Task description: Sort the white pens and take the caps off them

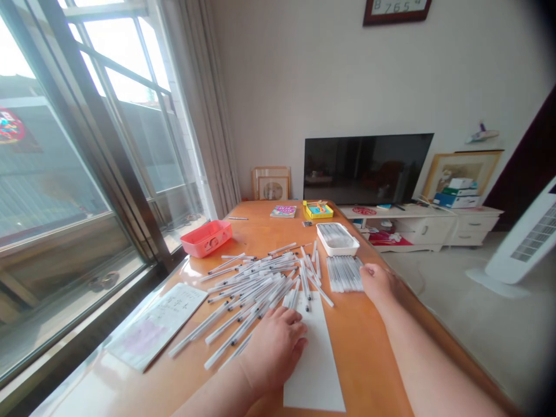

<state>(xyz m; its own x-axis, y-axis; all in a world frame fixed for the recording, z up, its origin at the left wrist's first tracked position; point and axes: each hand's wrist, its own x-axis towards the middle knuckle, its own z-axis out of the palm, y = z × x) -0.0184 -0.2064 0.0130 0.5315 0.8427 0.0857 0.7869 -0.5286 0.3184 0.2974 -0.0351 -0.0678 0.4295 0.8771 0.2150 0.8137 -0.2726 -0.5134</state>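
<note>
A loose heap of pens (256,284) with clear barrels and black tips lies across the middle of the table. My left hand (280,341) rests at the heap's near edge, over a white paper strip (311,365). Its fingers are curled, and whatever may be under them is hidden. To the right, several pens lie side by side in a neat row (344,274). My right hand (379,281) is at the right end of this row, its fingers pinched on a pen at the edge. Just behind the row is a white tray (339,251) containing more pens.
A red plastic basket (206,238) stands at the table's left edge, with a notebook (158,324) nearer me. Farther back are a purple booklet (283,211) and a yellow box (318,209). The table's right edge (417,310) runs beside my right arm.
</note>
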